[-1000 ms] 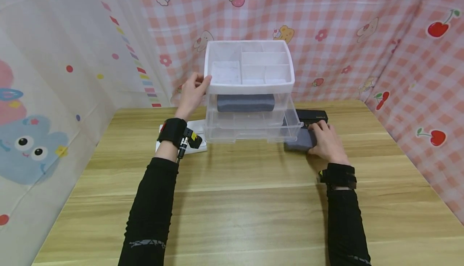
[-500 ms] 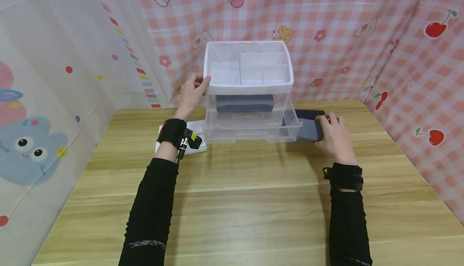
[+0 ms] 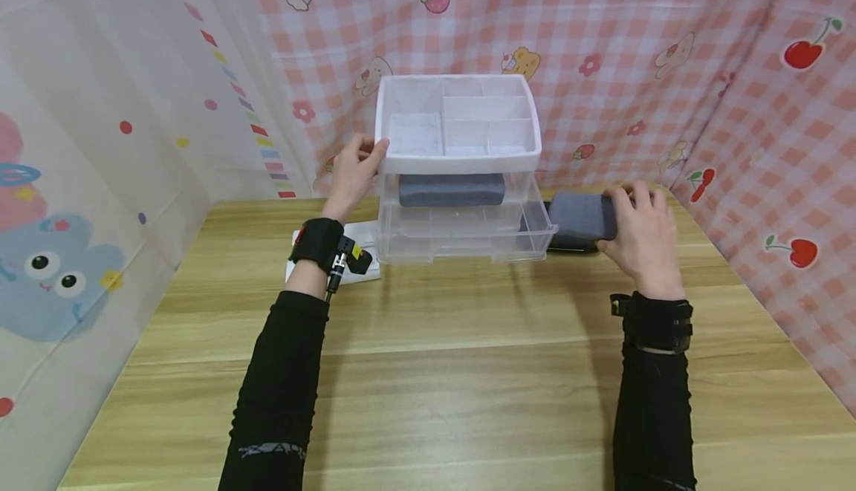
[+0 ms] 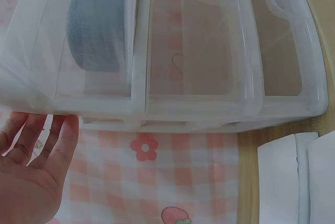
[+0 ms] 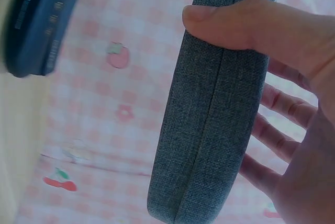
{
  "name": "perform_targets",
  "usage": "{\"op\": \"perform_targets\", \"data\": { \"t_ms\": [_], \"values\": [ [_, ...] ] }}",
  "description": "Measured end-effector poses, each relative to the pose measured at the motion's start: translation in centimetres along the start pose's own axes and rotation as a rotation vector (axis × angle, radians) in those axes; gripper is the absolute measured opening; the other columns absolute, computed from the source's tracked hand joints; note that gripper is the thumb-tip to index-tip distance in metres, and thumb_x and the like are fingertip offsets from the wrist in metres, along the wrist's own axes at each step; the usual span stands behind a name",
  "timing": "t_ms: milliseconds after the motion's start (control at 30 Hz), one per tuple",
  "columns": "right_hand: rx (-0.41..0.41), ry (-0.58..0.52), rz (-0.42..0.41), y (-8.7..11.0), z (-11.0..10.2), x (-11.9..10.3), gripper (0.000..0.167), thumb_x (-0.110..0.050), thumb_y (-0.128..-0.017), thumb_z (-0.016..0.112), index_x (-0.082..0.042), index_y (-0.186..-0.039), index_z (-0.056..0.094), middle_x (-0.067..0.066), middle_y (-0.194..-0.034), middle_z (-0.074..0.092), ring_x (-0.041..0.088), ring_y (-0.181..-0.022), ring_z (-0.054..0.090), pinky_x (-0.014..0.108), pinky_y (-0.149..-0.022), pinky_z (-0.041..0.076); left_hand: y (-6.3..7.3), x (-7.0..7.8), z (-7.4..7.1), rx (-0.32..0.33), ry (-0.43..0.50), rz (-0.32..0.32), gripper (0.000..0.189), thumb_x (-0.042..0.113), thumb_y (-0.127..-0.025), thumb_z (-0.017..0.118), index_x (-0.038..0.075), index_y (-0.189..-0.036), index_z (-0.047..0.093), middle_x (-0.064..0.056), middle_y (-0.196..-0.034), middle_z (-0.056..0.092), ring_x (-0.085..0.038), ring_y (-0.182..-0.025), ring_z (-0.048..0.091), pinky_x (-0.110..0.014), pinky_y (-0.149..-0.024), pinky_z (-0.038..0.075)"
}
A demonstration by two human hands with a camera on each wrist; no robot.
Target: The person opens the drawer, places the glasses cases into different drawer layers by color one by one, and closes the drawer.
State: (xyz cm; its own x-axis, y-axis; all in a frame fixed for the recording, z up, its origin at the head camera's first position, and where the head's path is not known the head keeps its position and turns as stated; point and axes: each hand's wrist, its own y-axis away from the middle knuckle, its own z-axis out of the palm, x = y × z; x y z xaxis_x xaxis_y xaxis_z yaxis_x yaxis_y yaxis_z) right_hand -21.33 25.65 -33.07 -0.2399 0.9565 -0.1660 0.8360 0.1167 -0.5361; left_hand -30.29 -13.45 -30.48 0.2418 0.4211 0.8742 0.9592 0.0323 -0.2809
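A white desk organizer (image 3: 461,166) with clear drawers stands at the back of the table. My left hand (image 3: 354,171) touches its upper left side, fingertips against the wall in the left wrist view. Behind the clear plastic of the upper drawer lies a dark grey-blue fabric object (image 3: 451,190). To the right of the organizer, my right hand (image 3: 645,231) holds a grey fabric glasses case (image 5: 207,109) by its end, thumb on one side and fingers on the other. The case overlaps a black box (image 3: 575,249), which it partly hides in the head view.
A clear lower drawer (image 3: 468,246) juts toward the front. White flat boxes (image 4: 282,177) lie left of the organizer, partly behind the left wrist. The organizer's top tray (image 3: 491,108) has several compartments. A checkered curtain (image 3: 602,30) hangs behind the wooden table (image 3: 455,387).
My right hand has moved right and back with the glasses case, lifting it from beside the organizer to over the black box. The left hand stays at the organizer.
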Motion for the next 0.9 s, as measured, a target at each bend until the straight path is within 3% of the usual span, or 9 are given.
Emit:
{"op": "perform_targets", "data": {
  "t_ms": [433, 733, 900],
  "values": [
    [0.128, 0.038, -0.019, -1.4, -3.2, -1.5, 0.068, 0.001, -0.058, 0.085, 0.001, -0.118, 0.053, 0.025, -0.12, 0.047, 0.046, -0.105, 0.041, 0.062, -0.087, 0.037, -0.1, 0.1, 0.0, 0.003, 0.004, -0.001, 0.041, 0.041, -0.097, 0.05, 0.005, -0.115, 0.054, -0.013, -0.107, 0.059, -0.018, -0.091, 0.056, -0.026, -0.078, 0.048],
    [0.103, 0.02, -0.049, -2.4, -4.2, -3.3, 0.072, -0.002, -0.057, 0.087, -0.001, -0.121, 0.053, 0.023, -0.124, 0.047, 0.044, -0.11, 0.041, 0.064, -0.09, 0.036, 0.0, 0.1, 0.1, 0.006, -0.006, -0.006, 0.041, 0.041, -0.097, 0.05, 0.005, -0.115, 0.054, -0.014, -0.108, 0.059, -0.02, -0.093, 0.056, -0.027, -0.078, 0.048],
    [0.112, 0.021, -0.117, -3.1, -4.5, -4.9, 0.069, -0.004, -0.058, 0.086, -0.002, -0.12, 0.054, 0.022, -0.123, 0.048, 0.043, -0.11, 0.041, 0.062, -0.091, 0.037, 0.0, 0.2, 0.1, 0.012, 0.003, -0.004, 0.041, 0.04, -0.097, 0.051, 0.004, -0.115, 0.055, -0.014, -0.107, 0.059, -0.019, -0.092, 0.056, -0.026, -0.078, 0.048]
  ]
}}
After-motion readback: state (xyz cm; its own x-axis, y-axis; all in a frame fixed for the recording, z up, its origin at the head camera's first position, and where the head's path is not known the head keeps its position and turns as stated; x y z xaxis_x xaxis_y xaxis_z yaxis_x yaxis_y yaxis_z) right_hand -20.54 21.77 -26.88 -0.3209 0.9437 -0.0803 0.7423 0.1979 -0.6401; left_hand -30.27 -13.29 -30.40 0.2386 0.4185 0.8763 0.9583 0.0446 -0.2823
